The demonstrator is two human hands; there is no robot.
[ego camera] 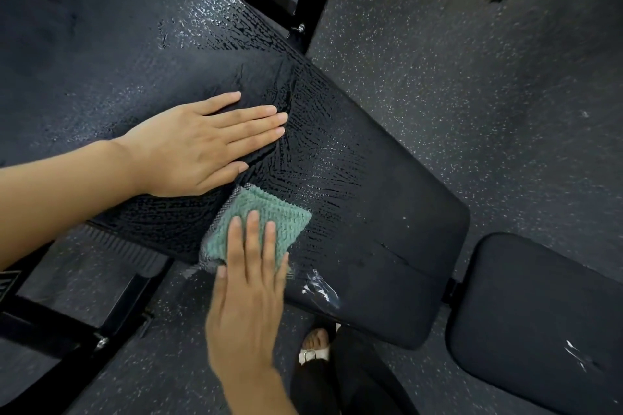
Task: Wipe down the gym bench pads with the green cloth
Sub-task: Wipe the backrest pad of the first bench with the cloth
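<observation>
Beneath right hand (247,283), green cloth (269,212), on pad (387,205)

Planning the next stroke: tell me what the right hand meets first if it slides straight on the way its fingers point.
Probably the left hand, lying flat on the bench pad just beyond the green cloth under the right hand.

Our left hand (202,145) lies flat on the long black bench pad (387,212), with the fingers straight. Just beside it, our right hand (249,283) presses the green cloth (269,212) on the near edge of the pad with straight fingers. Wet streaks shine around the cloth. A smaller pad (539,313) lies at the right, above the speckled floor (472,77).
</observation>
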